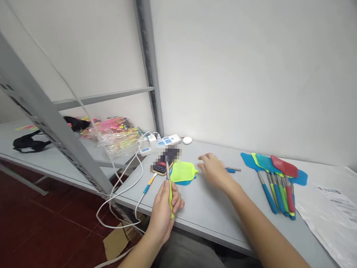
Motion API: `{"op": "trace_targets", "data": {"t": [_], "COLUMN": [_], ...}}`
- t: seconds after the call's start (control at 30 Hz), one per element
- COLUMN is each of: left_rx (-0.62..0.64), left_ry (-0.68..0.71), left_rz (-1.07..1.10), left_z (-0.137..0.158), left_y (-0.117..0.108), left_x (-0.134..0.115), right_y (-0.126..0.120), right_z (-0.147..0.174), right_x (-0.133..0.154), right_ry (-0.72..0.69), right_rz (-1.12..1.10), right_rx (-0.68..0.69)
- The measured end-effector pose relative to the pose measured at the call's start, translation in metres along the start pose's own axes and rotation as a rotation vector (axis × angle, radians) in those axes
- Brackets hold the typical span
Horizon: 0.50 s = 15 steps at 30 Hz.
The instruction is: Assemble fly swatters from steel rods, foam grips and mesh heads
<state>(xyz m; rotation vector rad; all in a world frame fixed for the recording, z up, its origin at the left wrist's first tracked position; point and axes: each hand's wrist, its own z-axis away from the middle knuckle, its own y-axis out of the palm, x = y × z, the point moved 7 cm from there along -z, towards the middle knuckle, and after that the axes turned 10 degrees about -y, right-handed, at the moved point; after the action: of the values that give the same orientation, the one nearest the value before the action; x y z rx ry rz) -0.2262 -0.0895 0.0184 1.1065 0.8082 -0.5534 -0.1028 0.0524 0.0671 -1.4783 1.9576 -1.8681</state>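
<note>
My left hand (162,207) is closed around a lime-green fly swatter handle (170,198), whose metal rod points up and away from me. Just beyond it a lime-green perforated swatter head (183,172) lies on the table, partly covering a blue swatter head (185,183). My right hand (212,169) is reaching over the table to the right of those heads, fingers apart and holding nothing. Behind its wrist a blue handle with a metal rod (232,169) lies partly hidden. Farther right is a pile of several fly swatters (277,190) in blue, green and red.
A phone (160,168), partly pixelated, is plugged into a white cable (142,175) that loops off the table edge. Behind it are a power strip (174,140) and a round white object (187,140). A metal shelf post (50,117) and bagged colourful items (117,133) stand left; plastic sheeting (331,205) lies right.
</note>
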Motion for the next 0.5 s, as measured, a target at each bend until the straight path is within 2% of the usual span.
{"op": "trace_targets", "data": {"t": [0.1, 0.23, 0.37, 0.5], "left_rx": [0.017, 0.094, 0.11, 0.136], "left_ry": [0.014, -0.092, -0.171, -0.203], "left_rz": [0.048, 0.061, 0.063, 0.069], "left_z": [-0.005, -0.016, -0.026, -0.029], "left_y": [0.008, 0.037, 0.061, 0.068], "left_x": [0.004, 0.028, 0.051, 0.06], "right_y": [-0.01, -0.013, -0.011, -0.005], "right_z": [-0.008, -0.012, -0.013, -0.012], "right_x": [-0.047, -0.086, -0.096, -0.093], "right_ry": [0.077, 0.073, 0.061, 0.033], "right_rz": [0.165, 0.247, 0.285, 0.307], "right_rx": [0.04, 0.147, 0.143, 0.108]}}
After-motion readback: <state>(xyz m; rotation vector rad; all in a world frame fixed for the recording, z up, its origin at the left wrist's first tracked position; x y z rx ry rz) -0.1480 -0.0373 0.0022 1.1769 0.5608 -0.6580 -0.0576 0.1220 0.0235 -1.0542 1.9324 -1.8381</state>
